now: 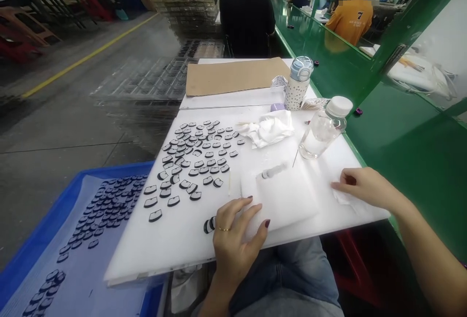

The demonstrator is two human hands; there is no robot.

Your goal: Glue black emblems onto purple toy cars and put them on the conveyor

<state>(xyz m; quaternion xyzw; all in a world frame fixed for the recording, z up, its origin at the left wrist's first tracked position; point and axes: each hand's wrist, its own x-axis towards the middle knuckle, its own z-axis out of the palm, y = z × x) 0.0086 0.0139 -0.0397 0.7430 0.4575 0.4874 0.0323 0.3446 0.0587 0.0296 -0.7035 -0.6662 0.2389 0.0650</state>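
My left hand [239, 234] rests with fingers spread at the near left edge of a stack of white foam sheets [292, 205]. Beside its knuckles stands a short row of small black curved pieces [208, 225], partly hidden by the hand. On top of the sheets lies a narrow translucent strip [274, 171]. To the right, my right hand [363, 185] pinches a white wipe [345, 197] on the tabletop. Many black-edged pieces [199, 163] are scattered over the left half of the white table [134, 253]. A cotton swab [229, 183] lies near the sheets.
A clear bottle with a white cap [321, 129], a dotted tumbler [297, 85] and a crumpled white cloth [270, 129] stand behind the sheets. Brown cardboard [235, 76] lies farther back. A blue bin [82, 180] holds more pieces. A green conveyor [412, 146] runs along the right; co-workers sit ahead.
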